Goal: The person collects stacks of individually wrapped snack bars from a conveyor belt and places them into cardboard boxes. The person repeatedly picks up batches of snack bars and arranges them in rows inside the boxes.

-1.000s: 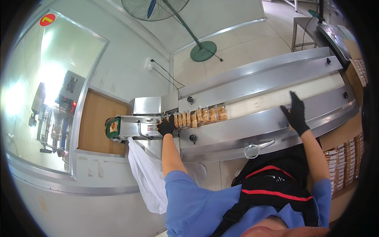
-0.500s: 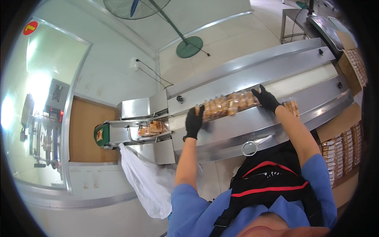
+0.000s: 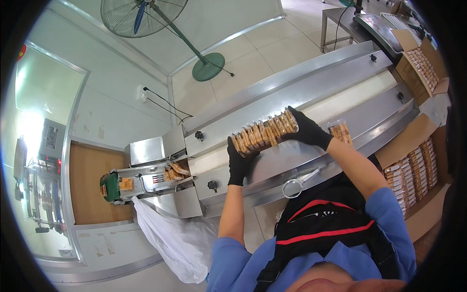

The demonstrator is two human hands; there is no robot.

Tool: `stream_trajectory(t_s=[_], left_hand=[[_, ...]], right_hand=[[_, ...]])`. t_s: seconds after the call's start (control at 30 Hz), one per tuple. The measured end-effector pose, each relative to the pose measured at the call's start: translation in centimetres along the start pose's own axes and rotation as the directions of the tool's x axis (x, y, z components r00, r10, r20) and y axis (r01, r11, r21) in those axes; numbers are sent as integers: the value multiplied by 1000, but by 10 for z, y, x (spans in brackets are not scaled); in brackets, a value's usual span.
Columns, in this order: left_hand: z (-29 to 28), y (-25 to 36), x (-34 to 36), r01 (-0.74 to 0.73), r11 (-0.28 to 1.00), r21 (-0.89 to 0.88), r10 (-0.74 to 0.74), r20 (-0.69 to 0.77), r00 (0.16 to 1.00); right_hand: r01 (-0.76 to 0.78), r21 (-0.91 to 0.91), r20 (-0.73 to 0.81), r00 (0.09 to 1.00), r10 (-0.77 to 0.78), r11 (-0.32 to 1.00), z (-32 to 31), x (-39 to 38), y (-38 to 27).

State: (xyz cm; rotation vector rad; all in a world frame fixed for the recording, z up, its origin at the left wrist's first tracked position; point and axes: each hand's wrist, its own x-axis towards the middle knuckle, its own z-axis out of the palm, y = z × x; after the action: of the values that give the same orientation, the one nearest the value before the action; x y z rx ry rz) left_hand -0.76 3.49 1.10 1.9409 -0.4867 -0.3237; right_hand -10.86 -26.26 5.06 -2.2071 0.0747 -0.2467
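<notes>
Between my two black-gloved hands is a tight row of clear snack packets [image 3: 262, 134] with brown-orange contents, standing on edge. My left hand [image 3: 241, 163] closes on the row's left end, and my right hand [image 3: 307, 130] presses its right end. The row looks raised above the white conveyor belt [image 3: 350, 106] and its near metal side. To the right of my right hand, a single snack packet [image 3: 341, 133] lies on the near metal ledge.
More packets [image 3: 175, 172] sit on the infeed at left, by a green-ended conveyor [image 3: 111, 187]. A ring-shaped tool with a pale handle [image 3: 293, 188] lies on the near edge. Cartons of packets [image 3: 411, 177] stand at right. White cloth [image 3: 168, 233] hangs lower left; a floor fan [image 3: 208, 67] stands behind.
Both hands have lifted the row of packets from the belt, squeezed it closer together and brought it slightly nearer me. The whole view has shifted a little.
</notes>
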Motion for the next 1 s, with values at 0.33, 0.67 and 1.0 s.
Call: stream_trajectory(t_s=[0.33,0.67,1.0], left_hand=[[27,7,23,-22,999,26,30,-396,918],[33,103,-22,226,801,555,-302,48,952],[66,99,-36,143,871,470,-169,14,986]], right_hand=[[-46,69,-258,964,62,997,34,15,21],[-368,-349,14,917,398,862,-39,-47,-11],[-290,-188,-366,907,207,938,-20,-84,-8]])
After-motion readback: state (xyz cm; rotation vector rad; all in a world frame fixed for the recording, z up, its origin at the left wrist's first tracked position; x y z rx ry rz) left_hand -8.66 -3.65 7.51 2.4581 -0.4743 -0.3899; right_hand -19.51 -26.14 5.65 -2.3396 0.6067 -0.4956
